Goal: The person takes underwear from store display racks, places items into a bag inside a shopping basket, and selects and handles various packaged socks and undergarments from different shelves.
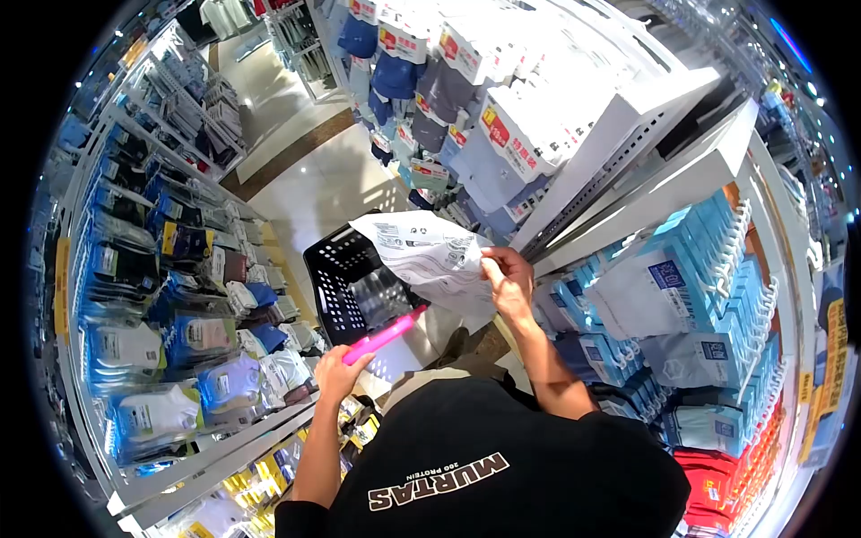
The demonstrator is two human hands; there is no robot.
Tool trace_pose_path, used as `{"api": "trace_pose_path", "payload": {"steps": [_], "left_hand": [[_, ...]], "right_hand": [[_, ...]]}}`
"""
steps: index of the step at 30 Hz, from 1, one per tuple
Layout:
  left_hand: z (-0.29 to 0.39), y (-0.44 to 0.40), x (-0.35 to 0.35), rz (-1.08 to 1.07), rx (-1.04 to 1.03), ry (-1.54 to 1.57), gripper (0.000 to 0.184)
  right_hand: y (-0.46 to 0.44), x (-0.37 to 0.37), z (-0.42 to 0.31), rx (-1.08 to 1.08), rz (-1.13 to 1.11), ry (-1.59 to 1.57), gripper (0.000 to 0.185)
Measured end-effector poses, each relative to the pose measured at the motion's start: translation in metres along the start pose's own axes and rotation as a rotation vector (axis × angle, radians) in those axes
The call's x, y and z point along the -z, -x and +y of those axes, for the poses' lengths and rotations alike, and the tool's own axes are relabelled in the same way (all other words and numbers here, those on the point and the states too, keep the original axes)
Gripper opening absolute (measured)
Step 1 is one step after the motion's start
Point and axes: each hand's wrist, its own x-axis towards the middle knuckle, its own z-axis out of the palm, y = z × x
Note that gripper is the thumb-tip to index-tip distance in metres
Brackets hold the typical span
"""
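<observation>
My left hand (336,374) is closed round the end of a bright pink handle (387,334), which lies across the near side of a black perforated shopping basket (334,309). My right hand (508,278) pinches the edge of a white printed plastic packet (426,255). This packet hangs over the right part of the basket and hides some of its inside. Small dark print and symbols show on the packet's face.
Racks of packed socks (148,345) line the left. On the right hang light-blue packets (646,300) on hooks, with red packets (708,489) below. Ahead, a white-framed display holds folded garments (444,94) beside the tiled aisle (296,184).
</observation>
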Motion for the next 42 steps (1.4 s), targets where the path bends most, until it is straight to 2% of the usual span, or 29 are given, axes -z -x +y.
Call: {"api": "trace_pose_path", "payload": {"steps": [3,6,10,13,14,18,19,21,22,23,25,26,27,29,30,31,33,34,37,39,40,41,42], "left_hand": [[0.005,-0.015,0.003,-0.040,0.059,0.021,0.054],[0.010,-0.029,0.009,-0.134,0.118,0.006,0.056],[0.008,-0.041,0.012,-0.204,0.024,-0.033,0.055],[0.005,-0.048,0.012,-0.179,-0.061,0.085,0.048],[0.001,-0.048,0.011,-0.149,-0.222,0.130,0.046],[0.035,-0.075,0.003,-0.071,-0.347,0.424,0.056],[0.049,-0.087,-0.001,-0.136,-0.306,0.463,0.067],[0.067,-0.113,-0.023,-0.096,-0.405,0.599,0.078],[0.088,-0.121,-0.014,-0.279,-0.313,0.722,0.084],[0.095,-0.127,-0.019,-0.165,-0.443,0.636,0.084],[0.109,-0.146,-0.013,-0.499,-0.518,0.756,0.073],[0.112,-0.163,-0.011,-0.716,-0.703,0.572,0.053],[0.116,-0.156,-0.008,-0.788,-0.563,0.724,0.047],[0.127,-0.136,0.000,-0.926,-0.251,0.997,0.035],[0.129,-0.137,-0.001,-1.013,-0.218,0.952,0.035],[0.132,-0.135,-0.005,-1.038,-0.178,1.081,0.036],[0.138,-0.127,-0.013,-1.071,-0.082,1.322,0.039],[0.134,-0.126,-0.031,-1.016,-0.035,1.403,0.040],[0.127,-0.117,-0.023,-1.230,0.133,1.519,0.048],[0.116,-0.116,-0.026,-1.315,0.209,1.541,0.050],[0.112,-0.120,-0.032,-1.340,0.249,1.558,0.050],[0.108,-0.121,-0.038,-1.368,0.293,1.574,0.050],[0.106,-0.120,-0.043,-1.407,0.340,1.590,0.049]], "right_hand": [[0.011,0.010,-0.007,0.080,0.002,-0.160,0.014],[0.021,0.020,-0.013,0.042,0.039,-0.172,0.014],[0.032,0.032,-0.010,0.049,0.147,-0.061,0.013],[0.040,0.027,-0.009,0.043,0.232,-0.046,0.012],[0.050,0.027,-0.010,0.024,0.258,-0.030,0.012],[0.069,0.014,-0.029,0.002,0.336,-0.054,0.012],[0.072,0.012,-0.039,-0.017,0.330,0.003,0.012],[0.081,0.000,-0.057,0.010,0.286,0.068,0.016],[0.088,-0.005,-0.063,-0.011,0.287,0.117,0.016],[0.094,-0.012,-0.068,-0.034,0.283,0.162,0.015],[0.106,-0.025,-0.075,-0.008,0.293,0.088,0.014],[0.114,-0.025,-0.073,-0.009,0.338,0.143,0.017],[0.123,-0.024,-0.070,-0.016,0.385,0.200,0.020],[0.139,-0.024,-0.064,0.124,0.579,0.048,0.035],[0.148,-0.017,-0.060,0.113,0.667,0.040,0.050],[0.159,-0.012,-0.059,0.110,0.741,0.057,0.057],[0.180,0.000,-0.037,0.108,0.970,0.247,0.060],[0.197,0.010,-0.018,0.009,1.020,0.336,0.066],[0.245,0.027,0.044,-0.187,1.081,0.472,0.067],[0.263,0.015,0.091,-0.330,1.125,0.224,0.068],[0.263,0.003,0.092,-0.395,1.142,0.092,0.068],[0.264,-0.010,0.094,-0.478,1.145,-0.161,0.067],[0.267,-0.018,0.098,-0.532,1.043,-0.406,0.060]]}}
